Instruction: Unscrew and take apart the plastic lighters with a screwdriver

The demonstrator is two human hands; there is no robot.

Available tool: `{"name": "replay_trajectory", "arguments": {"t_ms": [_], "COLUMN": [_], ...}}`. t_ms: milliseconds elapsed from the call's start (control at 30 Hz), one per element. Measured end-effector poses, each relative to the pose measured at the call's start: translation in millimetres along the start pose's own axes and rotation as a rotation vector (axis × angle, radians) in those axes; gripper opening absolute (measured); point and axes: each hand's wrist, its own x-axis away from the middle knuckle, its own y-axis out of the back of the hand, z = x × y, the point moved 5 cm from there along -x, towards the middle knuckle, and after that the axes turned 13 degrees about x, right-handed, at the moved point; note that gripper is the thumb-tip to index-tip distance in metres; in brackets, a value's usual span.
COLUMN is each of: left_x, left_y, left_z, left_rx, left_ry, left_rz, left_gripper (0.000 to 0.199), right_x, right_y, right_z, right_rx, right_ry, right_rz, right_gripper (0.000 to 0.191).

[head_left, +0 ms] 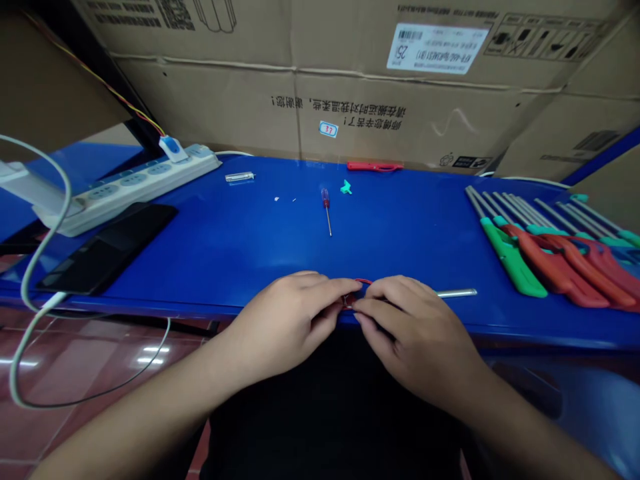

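Observation:
Both hands meet at the front edge of the blue table [210,233], round a red lighter body [350,298] that they mostly cover. My left hand [295,320] grips its left part with thumb and fingers. My right hand [413,330] pinches at its right part, the fingertips close to the left ones. A metal tube [457,293] sticks out to the right from behind my right hand. Beyond the hands lies a small screwdriver [326,203] with a clear red handle. Near it are a teal plastic piece [346,187] and a red shell part [374,167].
Several green and red long lighters [515,260] are piled at the right. On the left are a black phone [107,250], a white power strip [145,180] and looping cables. A small clear part [240,177] lies farther back. A large cardboard box [225,107] stands behind.

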Motion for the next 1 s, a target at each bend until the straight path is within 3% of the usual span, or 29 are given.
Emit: {"name": "replay_trajectory", "arguments": {"t_ms": [233,533,733,1000], "left_x": [0,3,18,13], "left_y": [-0.1,3.9,19.6,15.0], "left_z": [2,0,7,14], "left_rx": [0.022,0.066,-0.008,0.004], "left_ry": [-0.009,-0.015,0.023,0.087], "left_rz": [-0.005,-0.003,-0.133,-0.067], "left_gripper": [0.037,0.037,0.031,0.023], "right_x": [-10,-8,-6,-4], "right_y": [-4,-4,-6,-7], "right_z": [-2,-1,-3,-7], "right_rx": [-0.025,0.012,-0.038,-0.139], "right_ry": [-0.018,0.013,0.001,-0.024], "right_rz": [0.106,0.09,0.052,-0.012], "right_gripper": [0.016,0.018,0.018,0.017]}}
